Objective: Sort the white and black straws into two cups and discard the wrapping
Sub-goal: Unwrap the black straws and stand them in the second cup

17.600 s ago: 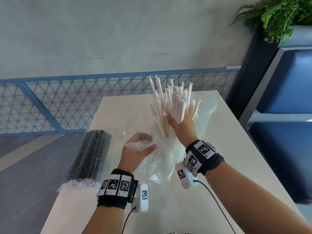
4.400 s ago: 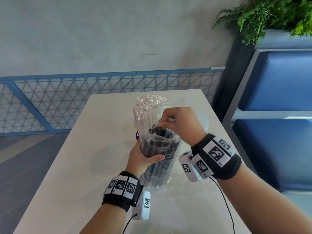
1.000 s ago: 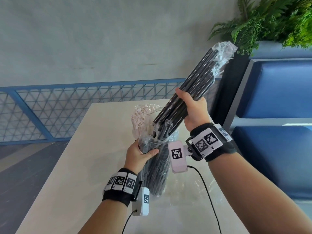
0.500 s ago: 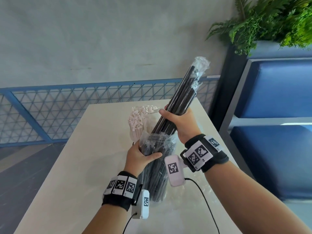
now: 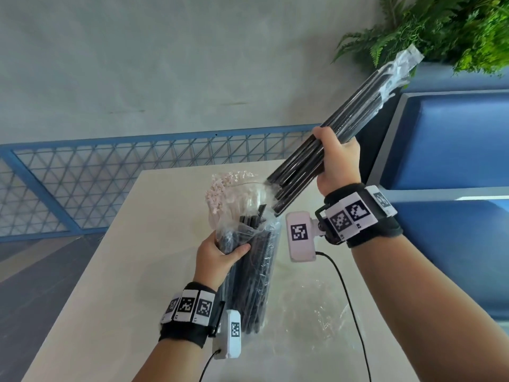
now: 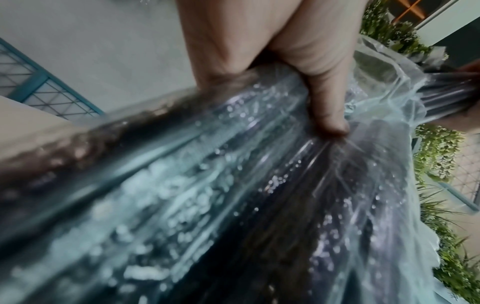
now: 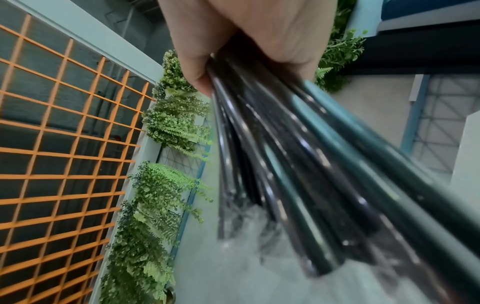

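My right hand grips a bundle of black straws, each in a thin clear sleeve, tilted up to the right above the table. The bundle's lower ends hang just above the bag's mouth. My left hand grips the upper part of a clear plastic bag that stands on the table and holds more black straws. In the left wrist view the thumb presses into the crinkled bag. In the right wrist view the black straws fan out from my fist. White straws stand in a clear cup behind the bag.
An empty clear wrapper lies flat on the table at the near right. A blue mesh railing runs behind the table. Blue cushioned seats and a green fern stand to the right.
My right hand has lifted the bundle of black straws up and to the right, out of the bag. The left hand stays on the bag.
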{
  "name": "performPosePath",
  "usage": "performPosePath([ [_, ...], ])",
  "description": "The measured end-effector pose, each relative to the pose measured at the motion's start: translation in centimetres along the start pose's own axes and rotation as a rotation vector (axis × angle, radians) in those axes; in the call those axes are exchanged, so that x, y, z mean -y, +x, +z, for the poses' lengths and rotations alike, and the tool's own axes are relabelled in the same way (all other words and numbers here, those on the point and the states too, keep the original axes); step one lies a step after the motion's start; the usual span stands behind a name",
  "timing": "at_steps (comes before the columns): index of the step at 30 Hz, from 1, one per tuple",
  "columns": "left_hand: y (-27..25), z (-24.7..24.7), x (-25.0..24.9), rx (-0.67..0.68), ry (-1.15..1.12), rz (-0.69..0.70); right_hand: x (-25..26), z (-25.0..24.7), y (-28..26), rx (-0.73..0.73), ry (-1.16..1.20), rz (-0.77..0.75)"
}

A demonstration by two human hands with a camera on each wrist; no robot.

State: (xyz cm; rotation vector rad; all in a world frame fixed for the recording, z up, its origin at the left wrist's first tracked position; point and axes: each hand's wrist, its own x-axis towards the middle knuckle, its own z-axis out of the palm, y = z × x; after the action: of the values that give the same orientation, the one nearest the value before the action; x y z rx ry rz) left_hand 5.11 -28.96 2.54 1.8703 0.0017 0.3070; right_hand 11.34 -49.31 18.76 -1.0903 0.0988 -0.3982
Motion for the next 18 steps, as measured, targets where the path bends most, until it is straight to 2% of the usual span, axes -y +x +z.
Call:
performPosePath([
  [7, -0.2, -0.1, -0.1, -0.007, -0.01, -0.006, 0.9, -1.6, 0.9, -0.016, -0.035, -0.093],
  [13, -0.2, -0.1, -0.4, -0.006, -0.042, -0.028, -0.3, -2.6, 1.0, -0.053, -0.303, -0.238],
  [18, -0.3, 0.2, -0.9, -0.008, -0.071, -0.039, -5.1, -3.5, 0.0, 0.002, -0.446, -0.145],
])
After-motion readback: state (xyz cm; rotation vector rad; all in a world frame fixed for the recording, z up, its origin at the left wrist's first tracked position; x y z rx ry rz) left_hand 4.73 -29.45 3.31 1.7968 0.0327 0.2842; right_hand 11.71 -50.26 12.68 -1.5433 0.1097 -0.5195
